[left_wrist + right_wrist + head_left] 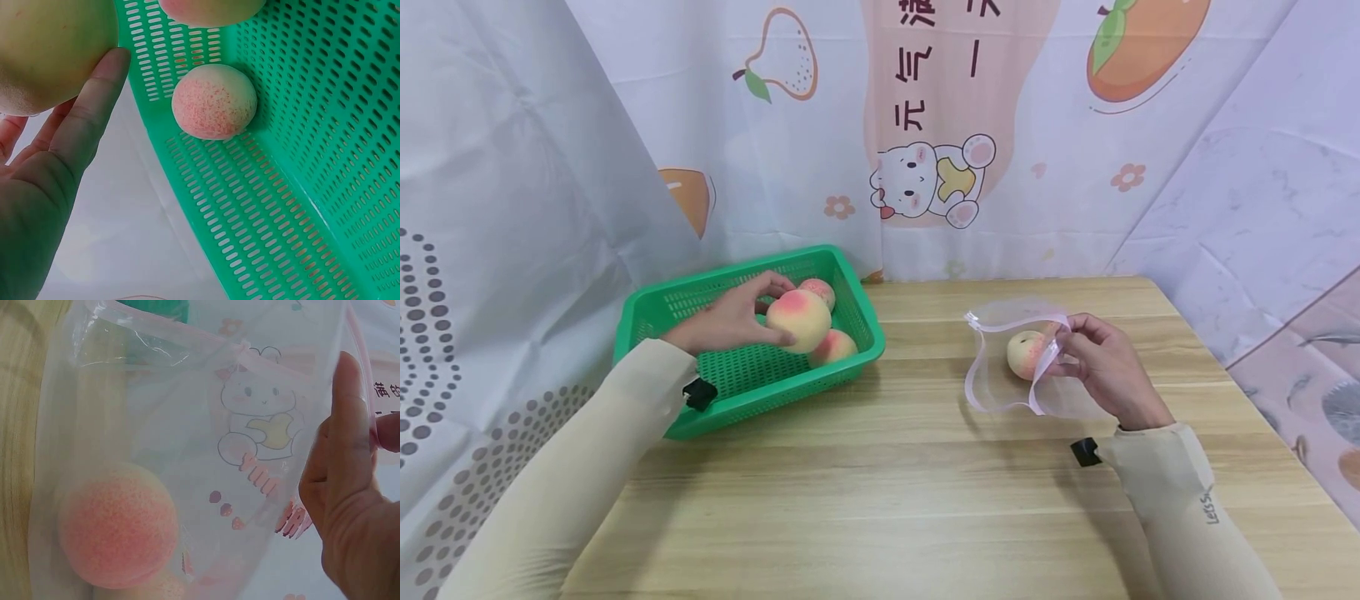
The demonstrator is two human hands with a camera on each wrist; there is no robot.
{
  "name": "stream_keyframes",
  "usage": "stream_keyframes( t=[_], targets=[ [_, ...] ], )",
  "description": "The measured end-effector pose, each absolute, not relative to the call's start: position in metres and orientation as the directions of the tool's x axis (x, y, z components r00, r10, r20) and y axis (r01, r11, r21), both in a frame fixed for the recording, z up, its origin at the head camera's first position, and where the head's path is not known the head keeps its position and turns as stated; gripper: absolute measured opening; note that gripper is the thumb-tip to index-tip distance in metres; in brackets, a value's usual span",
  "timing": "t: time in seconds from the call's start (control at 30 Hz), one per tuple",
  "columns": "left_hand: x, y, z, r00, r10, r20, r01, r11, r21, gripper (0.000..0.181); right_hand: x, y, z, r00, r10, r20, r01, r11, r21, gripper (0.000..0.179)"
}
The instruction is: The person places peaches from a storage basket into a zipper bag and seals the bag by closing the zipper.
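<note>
A left hand [730,321] curls its fingers round a peach [799,321] over a green basket [775,385] holding two more peaches [833,348]. A right hand [1108,367] pinches a pink-edged clear bag [996,393], peach-filled, at the tabletop's [865,492] right. A loose grip could drop the round fruit; one-sided support could tip the bag. Backdrop [820,150] characters include "元气满"; the right sleeve [1187,517] reads "Lets S", remainder unclear.

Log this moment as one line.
left hand: grips peach above green basket | right hand: grips zip bag holding peaches | in basket: two other peaches
</note>
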State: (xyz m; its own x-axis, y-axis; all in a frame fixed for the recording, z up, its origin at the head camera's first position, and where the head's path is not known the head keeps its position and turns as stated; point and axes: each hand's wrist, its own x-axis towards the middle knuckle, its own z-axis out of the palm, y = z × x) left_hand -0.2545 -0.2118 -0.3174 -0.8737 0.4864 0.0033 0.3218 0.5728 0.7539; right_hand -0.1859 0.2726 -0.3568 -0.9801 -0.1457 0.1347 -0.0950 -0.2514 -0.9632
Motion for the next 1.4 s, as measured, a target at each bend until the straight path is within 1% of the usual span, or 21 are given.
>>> stream_keyframes(
  t=[0.23, 0.5, 0.8, 0.93, 1.17, 1.4],
  targets=[
    [-0.252, -0.210, -0.317, -0.872, 0.489, -0.002, 0.324, 0.581, 0.747, 0.064, -0.186, 0.272, -0.356, -0.978, -0.153, 0.141, -0.095, -0.271, -0.958, 0.020],
    [-0.247, -0.204, -0.316, -0.856, 0.516, 0.014, 0.351, 0.563, 0.748, 0.064, -0.185, 0.271, -0.356, -0.978, -0.160, 0.137, -0.087, -0.284, -0.955, 0.023],
    [-0.239, -0.197, -0.313, -0.845, 0.535, 0.000, 0.349, 0.552, 0.757, 0.064, -0.184, 0.271, -0.355, -0.976, -0.163, 0.144, -0.092, -0.292, -0.952, 0.022],
    [-0.238, -0.194, -0.313, -0.837, 0.548, 0.001, 0.357, 0.543, 0.760, 0.065, -0.184, 0.272, -0.355, -0.976, -0.164, 0.147, -0.094, -0.296, -0.951, 0.025],
    [-0.233, -0.187, -0.311, -0.825, 0.565, -0.007, 0.367, 0.545, 0.754, 0.065, -0.184, 0.271, -0.355, -0.978, -0.161, 0.136, -0.084, -0.297, -0.951, 0.021],
    [-0.228, -0.182, -0.314, -0.817, 0.576, 0.000, 0.376, 0.533, 0.758, 0.065, -0.185, 0.270, -0.355, -0.976, -0.167, 0.141, -0.085, -0.302, -0.950, 0.025]
  ],
)
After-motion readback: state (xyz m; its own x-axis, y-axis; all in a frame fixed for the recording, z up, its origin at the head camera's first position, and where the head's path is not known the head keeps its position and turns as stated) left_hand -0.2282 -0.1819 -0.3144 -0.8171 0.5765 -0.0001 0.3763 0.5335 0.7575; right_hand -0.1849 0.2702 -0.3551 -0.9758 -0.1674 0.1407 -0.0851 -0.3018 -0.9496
